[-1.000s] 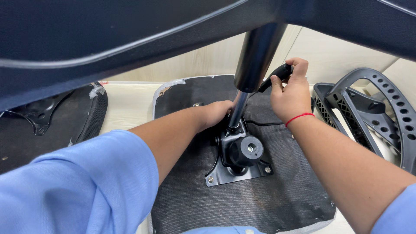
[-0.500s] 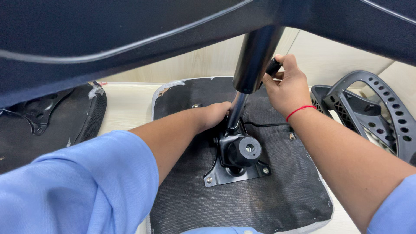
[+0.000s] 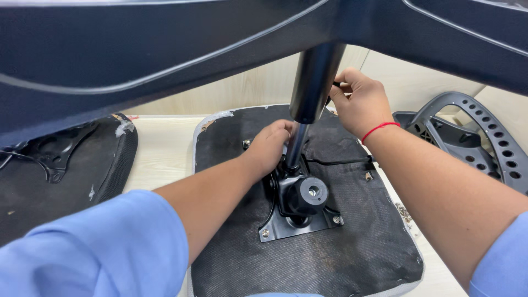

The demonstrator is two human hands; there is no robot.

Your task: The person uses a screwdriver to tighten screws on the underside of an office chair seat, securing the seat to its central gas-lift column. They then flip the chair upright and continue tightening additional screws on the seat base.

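We see one gas-lift column (image 3: pixel 308 104) rising from one black tilt mechanism (image 3: pixel 300 201) bolted to the underside of an upturned seat cushion (image 3: pixel 352 258). The column stands between the two hands, leaning slightly toward the top of the view. Our left hand (image 3: pixel 269 146) rests curled against the thin chrome part of the column just above the mechanism, touching it; we cannot tell whether the fingers close fully round it. Our right hand (image 3: pixel 360 102) sits higher, just beside the thick black part of the column, fingers clenched on a small dark lever end (image 3: pixel 335 85) that is mostly hidden in the fist. A red string bracelet (image 3: pixel 379 129) circles that wrist. Overhead, two arms of the dark star base (image 3: pixel 165 60) span the top of the view. We count one more dark seat cushion (image 3: pixel 66 165) to the left and one grey perforated frame piece (image 3: pixel 478 137) to the right, both on the pale table (image 3: pixel 162 148).
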